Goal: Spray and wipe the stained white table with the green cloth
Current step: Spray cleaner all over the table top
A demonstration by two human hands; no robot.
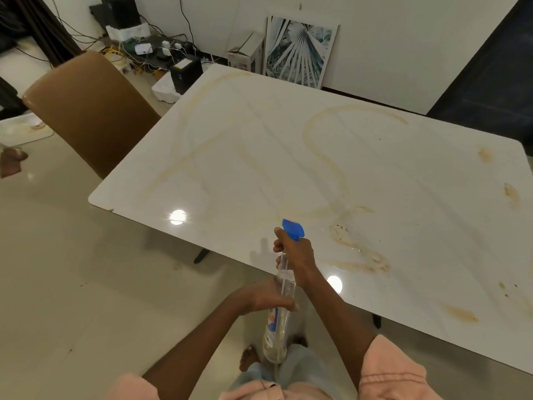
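The white table (259, 157) carries long yellowish-brown smears, with thicker stains (357, 249) near its front edge and more along the right side. I hold a clear spray bottle (278, 321) with a blue trigger head (293, 228) upright at the table's near edge. My right hand (294, 252) grips the bottle's neck just under the blue head. My left hand (266, 297) grips the bottle's body lower down. No green cloth is in view.
A brown chair (86, 111) stands at the table's left end. Cables, boxes and electronics (161, 50) clutter the floor by the far wall. A framed leaf picture (300, 51) leans on the wall. My bare feet (249, 356) stand on pale floor tiles.
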